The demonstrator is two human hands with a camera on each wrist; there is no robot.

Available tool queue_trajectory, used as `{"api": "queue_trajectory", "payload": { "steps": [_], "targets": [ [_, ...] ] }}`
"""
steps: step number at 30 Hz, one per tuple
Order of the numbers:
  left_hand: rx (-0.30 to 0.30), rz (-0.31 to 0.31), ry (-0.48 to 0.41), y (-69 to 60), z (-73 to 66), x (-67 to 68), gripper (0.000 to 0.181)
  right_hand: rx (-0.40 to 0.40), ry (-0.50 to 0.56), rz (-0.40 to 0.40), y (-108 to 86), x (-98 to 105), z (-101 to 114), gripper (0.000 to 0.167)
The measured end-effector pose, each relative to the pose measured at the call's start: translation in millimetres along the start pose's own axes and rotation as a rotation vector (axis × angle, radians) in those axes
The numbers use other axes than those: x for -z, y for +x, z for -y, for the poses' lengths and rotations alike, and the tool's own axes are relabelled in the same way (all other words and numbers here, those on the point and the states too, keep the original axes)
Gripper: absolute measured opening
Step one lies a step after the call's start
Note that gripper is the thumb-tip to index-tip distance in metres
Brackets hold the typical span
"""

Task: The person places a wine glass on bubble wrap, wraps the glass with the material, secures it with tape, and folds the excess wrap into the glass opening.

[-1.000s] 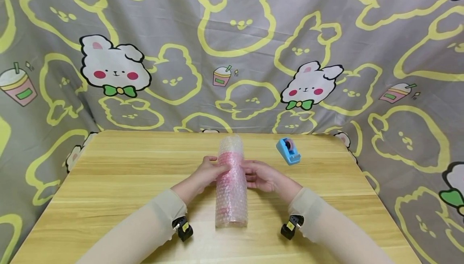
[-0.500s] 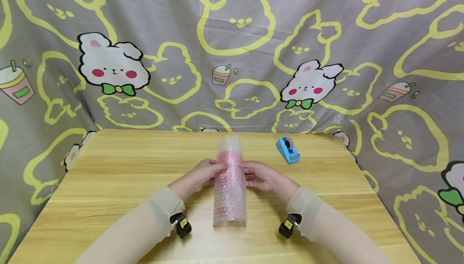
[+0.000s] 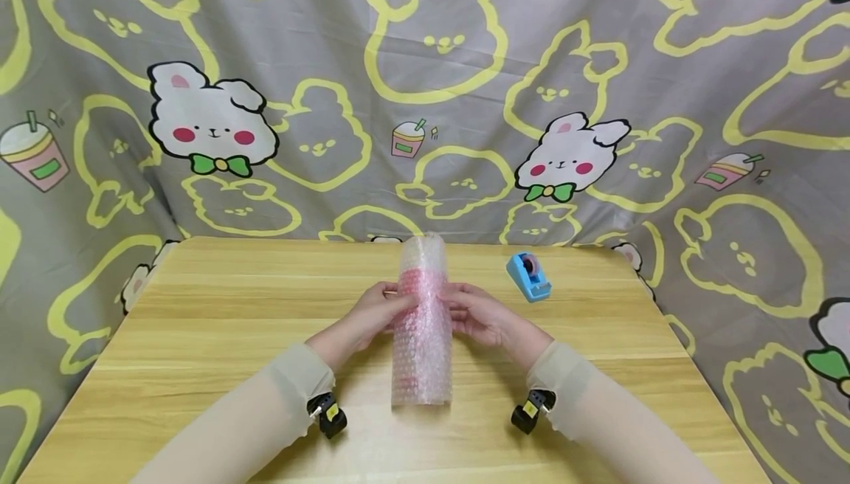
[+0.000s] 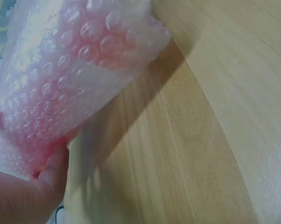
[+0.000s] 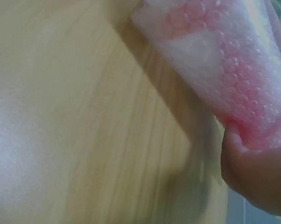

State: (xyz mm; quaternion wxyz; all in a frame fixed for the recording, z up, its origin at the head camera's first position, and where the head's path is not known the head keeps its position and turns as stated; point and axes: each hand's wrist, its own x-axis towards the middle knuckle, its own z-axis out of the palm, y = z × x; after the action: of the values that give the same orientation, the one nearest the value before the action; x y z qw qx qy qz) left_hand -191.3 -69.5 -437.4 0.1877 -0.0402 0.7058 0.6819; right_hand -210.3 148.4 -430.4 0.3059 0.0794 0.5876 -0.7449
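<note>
A roll of bubble wrap (image 3: 423,351) around something pink lies lengthwise between my hands, pointing away from me. What is inside shows only as a pink and white blur. My left hand (image 3: 375,314) grips the roll from the left, its thumb on top. From the right, my right hand (image 3: 485,316) holds it with the thumb on top as well. Both wrist views show fingers curled under the bubble wrap (image 4: 52,79), and its near end stands off the wood with a shadow beneath. The far fingers of each hand are partly hidden behind the roll.
A light blue tape dispenser (image 3: 528,277) with a roll of tape stands at the back right of the wooden table (image 3: 219,336). Behind the table hangs a grey curtain (image 3: 319,34) with yellow rabbit outlines, which also closes off both sides.
The roll has shifted slightly away from me and turned a little in my hands, so its lengthwise shine sits differently. Both hands keep hold of it. The tape dispenser has stayed put.
</note>
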Motion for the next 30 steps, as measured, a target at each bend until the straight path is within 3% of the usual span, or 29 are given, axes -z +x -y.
{"api": "queue_trajectory", "payload": {
  "steps": [9, 14, 21, 30],
  "targets": [
    [-0.131, -0.049, 0.009, -2.5, -10.9, -3.1, 0.066, 0.097, 0.018, 0.007, -4.0, 0.2, 9.7, 0.057],
    [-0.221, -0.083, 0.072, -2.5, -14.0, -3.2, 0.067, 0.166, 0.006, 0.039, -6.7, -0.3, 15.7, 0.06],
    [-0.338, -0.051, 0.094, -2.7, -16.1, 0.5, 0.071, 0.258, -0.01, 0.1, -9.6, -0.7, 22.2, 0.063],
    [-0.413, -0.021, 0.078, -6.3, -19.1, 1.6, 0.074, 0.341, -0.005, 0.188, -12.6, 1.2, 26.6, 0.068]
  ]
}}
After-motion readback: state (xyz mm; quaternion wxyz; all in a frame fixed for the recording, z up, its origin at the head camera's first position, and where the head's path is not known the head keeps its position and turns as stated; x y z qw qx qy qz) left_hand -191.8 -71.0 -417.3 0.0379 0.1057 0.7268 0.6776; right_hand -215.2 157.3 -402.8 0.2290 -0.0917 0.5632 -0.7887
